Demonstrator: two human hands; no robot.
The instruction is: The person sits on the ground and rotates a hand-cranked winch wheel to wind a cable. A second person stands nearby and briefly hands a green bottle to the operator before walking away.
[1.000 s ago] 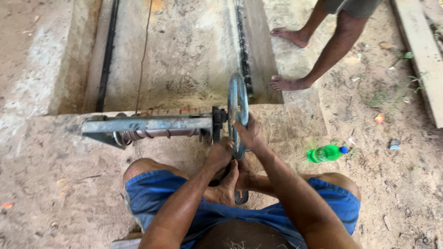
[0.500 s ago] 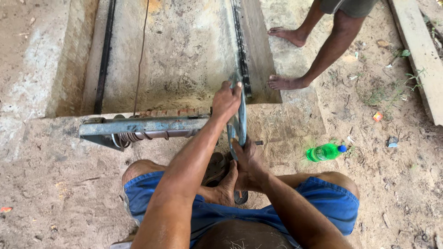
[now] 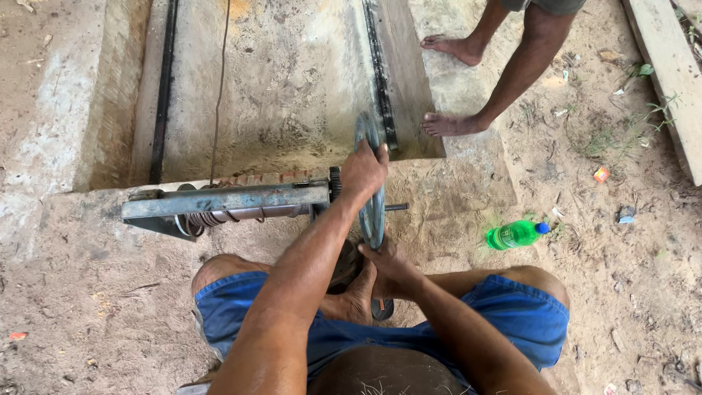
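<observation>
We see the left hand [image 3: 363, 170] clenched on the top rim of a round, rusty metal wheel [image 3: 371, 192] standing upright on a steel winch [image 3: 227, 201]. The right hand [image 3: 393, 267] grasps the wheel's bottom edge. A green plastic bottle [image 3: 515, 234] lies on sandy ground.

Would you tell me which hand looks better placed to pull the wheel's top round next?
Probably the left. The left hand grips the top rim of the wheel, arm stretched along it. The right hand sits at the bottom edge, close to the knees, with little room to pull.
</observation>
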